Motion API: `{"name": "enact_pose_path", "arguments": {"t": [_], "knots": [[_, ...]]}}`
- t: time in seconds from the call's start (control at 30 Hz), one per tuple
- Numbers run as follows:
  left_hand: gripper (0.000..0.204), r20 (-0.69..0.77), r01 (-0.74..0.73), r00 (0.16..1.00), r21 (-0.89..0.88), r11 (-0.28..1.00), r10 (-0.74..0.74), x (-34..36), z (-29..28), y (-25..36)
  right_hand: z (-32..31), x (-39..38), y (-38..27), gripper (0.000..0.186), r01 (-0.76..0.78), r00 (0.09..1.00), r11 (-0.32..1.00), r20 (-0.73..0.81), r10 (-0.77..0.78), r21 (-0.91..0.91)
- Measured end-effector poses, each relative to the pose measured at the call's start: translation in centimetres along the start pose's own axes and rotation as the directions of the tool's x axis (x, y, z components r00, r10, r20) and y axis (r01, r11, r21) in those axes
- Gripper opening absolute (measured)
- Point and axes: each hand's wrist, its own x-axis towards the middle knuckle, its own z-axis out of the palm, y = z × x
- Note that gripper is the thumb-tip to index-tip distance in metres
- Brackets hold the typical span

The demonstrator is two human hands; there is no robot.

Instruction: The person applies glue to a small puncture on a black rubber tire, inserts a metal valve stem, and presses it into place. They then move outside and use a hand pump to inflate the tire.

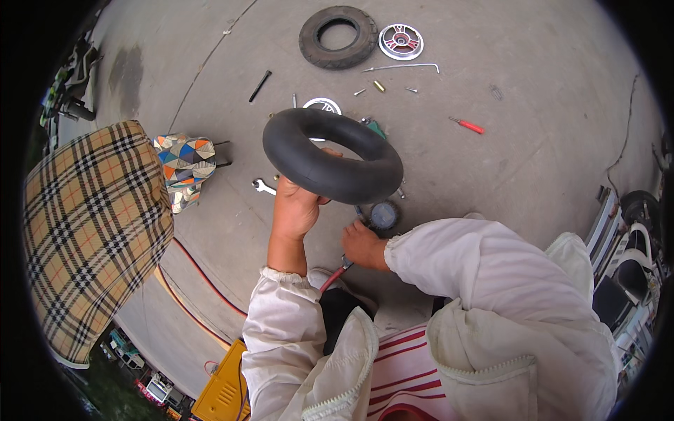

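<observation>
A black inflated inner tube (351,179) is held up off the ground, tilted, by my left hand (298,205). Those fingers wrap its near left side, and some show through the hole. Lower and to the right, my right hand (363,245) is closed round an air inflator with a round dial gauge (384,215). Its red hose (332,278) comes out below that hand. Behind the tube, a silver wheel rim half (323,104) lies on the ground, partly covered. An open-ended wrench (263,186) rests left of my left wrist.
Farther off lie a tire (311,38), a red-and-silver rim half (401,42), a bent metal rod (404,67), a brass sleeve (379,85), a black bar (260,85) and a red-handled screwdriver (469,126). Plaid fabric (98,224) stands left; a yellow case (221,389) sits lower left.
</observation>
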Motion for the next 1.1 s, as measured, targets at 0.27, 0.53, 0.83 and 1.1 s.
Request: {"name": "enact_pose_path", "arguments": {"t": [0.27,0.53,0.83,1.1], "knots": [[0.017,0.007,0.038,0.999,0.283,0.958,-0.042,1.5,1.6,-1.1,-24.1,-9.7,10.4,0.043,-0.111,0.812,0.893,0.558,-0.172,0.437],[0.018,0.238,-0.185,0.971,0.639,0.747,0.037,3.3,8.0,-3.1,-21.1,-13.7,14.9,0.056,-0.079,0.809,0.437,-0.199,0.553,0.896],[0.022,0.142,-0.23,0.973,0.71,0.666,0.184,2.0,8.0,-4.5,-20.9,-14.4,14.8,0.033,-0.139,0.762,0.167,-0.002,0.647,0.976],[0.025,0.072,-0.123,0.988,0.906,0.406,0.139,1.2,7.0,-4.3,-20.0,-14.5,16.1,0.035,-0.097,0.681,0.198,-0.08,0.728,0.975]]}}
